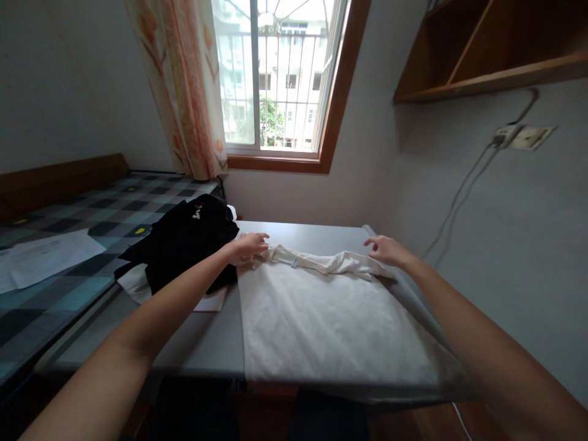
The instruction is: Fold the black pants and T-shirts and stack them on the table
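Note:
A white garment lies spread flat on a grey table, its far edge bunched up near the collar. My left hand rests on the garment's far left corner, fingers curled around the cloth. On the far right corner sits my right hand, its fingers bent down onto the bunched fabric. Both arms reach forward across the table.
A pile of black clothing lies on the table's left side, over a white piece. A bed with a checked cover and a sheet of paper stands at the left. Behind the table are a window, a curtain, a wall shelf and a socket with cables.

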`<state>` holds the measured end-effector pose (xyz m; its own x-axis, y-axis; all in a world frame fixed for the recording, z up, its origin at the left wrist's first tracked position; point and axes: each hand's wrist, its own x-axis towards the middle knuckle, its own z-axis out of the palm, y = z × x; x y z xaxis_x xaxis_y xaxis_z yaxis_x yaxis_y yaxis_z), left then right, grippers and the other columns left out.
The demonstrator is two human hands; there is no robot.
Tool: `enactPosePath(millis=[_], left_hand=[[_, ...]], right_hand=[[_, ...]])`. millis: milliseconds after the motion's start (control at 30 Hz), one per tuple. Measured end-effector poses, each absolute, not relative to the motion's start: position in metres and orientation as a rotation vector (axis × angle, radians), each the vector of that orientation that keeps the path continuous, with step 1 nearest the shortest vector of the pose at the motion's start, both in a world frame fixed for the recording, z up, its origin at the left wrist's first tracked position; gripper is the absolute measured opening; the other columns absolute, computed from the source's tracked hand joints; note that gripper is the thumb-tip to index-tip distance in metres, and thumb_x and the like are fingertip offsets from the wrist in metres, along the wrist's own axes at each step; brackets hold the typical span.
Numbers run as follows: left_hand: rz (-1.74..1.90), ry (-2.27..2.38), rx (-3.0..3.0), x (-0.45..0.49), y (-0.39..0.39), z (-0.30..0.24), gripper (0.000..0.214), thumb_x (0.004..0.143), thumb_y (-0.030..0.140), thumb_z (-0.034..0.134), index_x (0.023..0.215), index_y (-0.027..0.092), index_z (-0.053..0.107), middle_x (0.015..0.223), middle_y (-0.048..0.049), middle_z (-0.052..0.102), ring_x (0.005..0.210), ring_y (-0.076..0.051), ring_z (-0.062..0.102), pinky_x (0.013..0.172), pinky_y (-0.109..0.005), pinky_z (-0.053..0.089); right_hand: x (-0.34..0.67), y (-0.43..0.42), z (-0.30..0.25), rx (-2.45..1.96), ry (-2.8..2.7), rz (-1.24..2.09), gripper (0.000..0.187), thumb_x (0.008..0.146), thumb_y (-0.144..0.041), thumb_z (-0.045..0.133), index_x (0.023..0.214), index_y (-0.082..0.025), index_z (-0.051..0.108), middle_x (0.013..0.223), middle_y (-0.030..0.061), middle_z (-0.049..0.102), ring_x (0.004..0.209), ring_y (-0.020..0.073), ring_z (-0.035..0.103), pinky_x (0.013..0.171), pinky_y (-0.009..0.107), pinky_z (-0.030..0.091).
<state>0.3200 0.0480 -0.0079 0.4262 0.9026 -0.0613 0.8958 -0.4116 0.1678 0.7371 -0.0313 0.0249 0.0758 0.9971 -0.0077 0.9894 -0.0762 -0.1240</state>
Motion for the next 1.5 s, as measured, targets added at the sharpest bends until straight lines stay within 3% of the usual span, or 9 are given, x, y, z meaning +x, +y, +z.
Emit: enactPosePath(millis=[167,333,400,567,700,867,1133,1333,1500], left_hand=[[0.120,1.579,2.495,0.329,0.055,-0.014,0.035,0.087,0.026,0.057,0.119,0.023,0.069,0.105,-0.0095,0.073,0.103,-0.026,0.065,0.091,-0.035,0.044],[0.254,1.486,2.540,0.321,0.052,-0.008,0.018,0.082,0.022,0.062,0.089,0.021,0.078,0.091,-0.0088,0.075,0.088,-0.025,0.067,0.084,-0.033,0.044],[0.344,1.488,2.544,0.318,0.054,-0.004,0.019,0.081,0.020,0.061,0.089,0.020,0.078,0.092,-0.0087,0.075,0.086,-0.023,0.067,0.079,-0.029,0.045],[0.566,1.458,2.536,0.317,0.064,-0.002,0.025,0.079,0.015,0.057,0.092,0.017,0.078,0.096,-0.0078,0.072,0.080,-0.017,0.065,0.076,-0.025,0.049],[0.417,1.350,2.422,0.321,0.070,-0.011,0.033,0.071,0.009,0.056,0.096,0.016,0.076,0.090,-0.0059,0.071,0.078,-0.016,0.065,0.070,-0.022,0.050],[0.182,1.344,2.223,0.322,0.068,-0.017,0.035,0.069,0.015,0.062,0.102,0.013,0.074,0.078,-0.0055,0.071,0.068,-0.017,0.065,0.059,-0.022,0.048],[0.301,1.280,2.435,0.321,0.059,-0.018,0.031,0.066,0.018,0.065,0.095,0.016,0.074,0.093,-0.0065,0.069,0.073,-0.017,0.063,0.063,-0.023,0.047],[0.308,1.348,2.432,0.321,0.046,-0.018,0.021,0.075,0.017,0.060,0.093,0.016,0.072,0.077,-0.0034,0.068,0.069,-0.016,0.061,0.062,-0.023,0.044],[0.399,1.532,2.534,0.322,0.050,-0.002,0.016,0.083,0.022,0.061,0.089,0.016,0.074,0.085,-0.0062,0.071,0.077,-0.018,0.063,0.069,-0.025,0.044]], right_hand=[[0.694,-0.027,0.011,-1.848,-2.087,1.026,0.061,0.067,-0.030,0.077,0.125,-0.016,0.065,0.065,-0.0006,0.065,0.055,0.0132,0.057,0.055,0.023,0.043],[0.673,-0.026,0.003,-1.816,-1.949,1.144,0.018,0.071,-0.030,0.075,0.080,-0.015,0.071,0.053,-0.0007,0.062,0.044,0.0100,0.051,0.044,0.020,0.039],[0.671,-0.025,0.005,-1.824,-1.817,1.164,0.016,0.078,-0.031,0.071,0.076,-0.016,0.066,0.050,-0.0001,0.062,0.041,0.0105,0.052,0.041,0.019,0.038],[0.666,-0.015,0.017,-1.661,-1.335,1.170,0.009,0.091,-0.025,0.058,0.092,-0.016,0.057,0.061,0.0045,0.069,0.046,0.0117,0.061,0.040,0.017,0.043],[0.655,-0.005,0.015,-1.640,-1.190,1.151,0.002,0.093,-0.018,0.054,0.093,-0.016,0.053,0.076,0.0085,0.073,0.057,0.0148,0.069,0.049,0.022,0.052],[0.641,0.005,-0.010,-1.707,-1.104,1.091,0.010,0.089,-0.017,0.062,0.089,-0.017,0.052,0.066,0.0039,0.070,0.055,0.0138,0.067,0.051,0.022,0.054],[0.640,0.021,-0.040,-1.744,-1.129,0.906,0.011,0.086,-0.015,0.063,0.082,-0.018,0.052,0.058,0.0004,0.065,0.050,0.0114,0.063,0.049,0.020,0.052],[0.643,0.027,-0.054,-1.894,-1.346,0.622,0.008,0.082,-0.024,0.063,0.086,-0.018,0.060,0.073,0.0063,0.073,0.066,0.0170,0.069,0.063,0.024,0.054],[0.639,0.025,-0.046,-1.911,-1.331,0.450,0.017,0.081,-0.024,0.059,0.096,-0.018,0.065,0.094,0.0107,0.075,0.086,0.0212,0.072,0.077,0.028,0.054]])
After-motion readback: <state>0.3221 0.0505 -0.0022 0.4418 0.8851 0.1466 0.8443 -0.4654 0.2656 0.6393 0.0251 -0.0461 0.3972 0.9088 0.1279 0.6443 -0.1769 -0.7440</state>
